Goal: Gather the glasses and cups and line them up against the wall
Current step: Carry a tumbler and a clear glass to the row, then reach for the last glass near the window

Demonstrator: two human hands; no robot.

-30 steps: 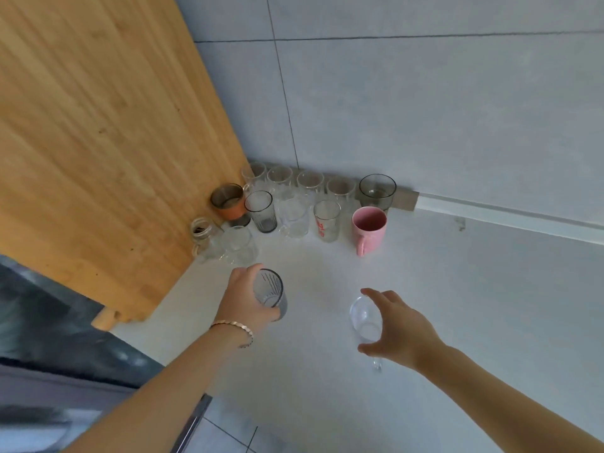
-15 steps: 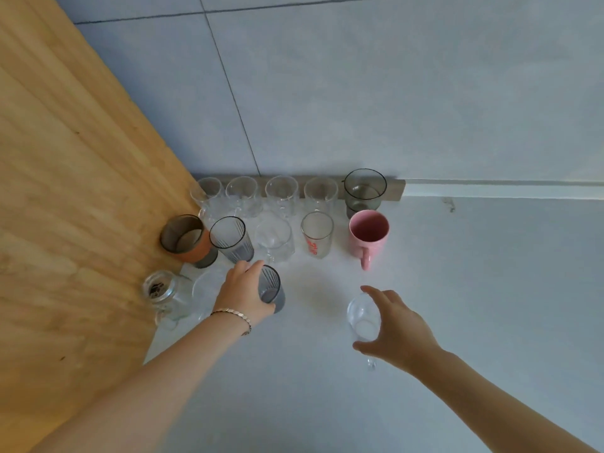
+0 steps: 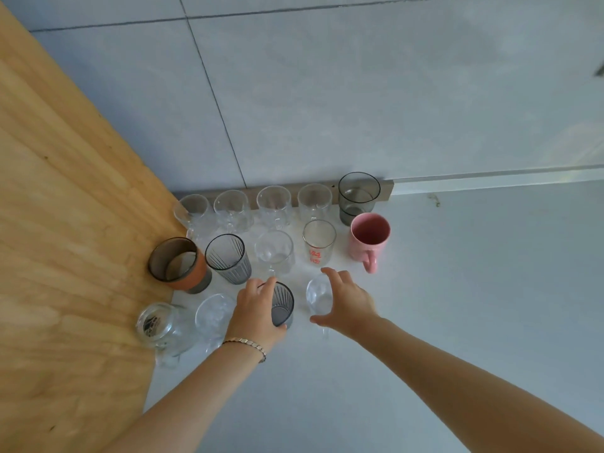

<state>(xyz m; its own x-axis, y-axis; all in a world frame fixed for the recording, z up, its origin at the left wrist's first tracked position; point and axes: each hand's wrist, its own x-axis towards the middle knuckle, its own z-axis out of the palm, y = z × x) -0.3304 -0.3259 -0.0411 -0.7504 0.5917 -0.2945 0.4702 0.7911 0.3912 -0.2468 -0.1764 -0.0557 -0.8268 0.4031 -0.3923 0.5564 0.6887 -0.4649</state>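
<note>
Two hands work on the white counter (image 3: 457, 289), in the head view. Her left hand (image 3: 253, 313) is wrapped round a ribbed grey glass (image 3: 282, 305) standing in the front row; her right hand (image 3: 348, 304) cups a clear stemmed glass (image 3: 317, 297) just beside it. Behind stand a pink mug (image 3: 368, 238) and a red-printed glass (image 3: 318, 241), then five glasses against the wall (image 3: 327, 93).

White countertop (image 3: 457, 289), glasses (image 3: 274, 204) in rows, pink mug (image 3: 369, 238), at wall
</note>
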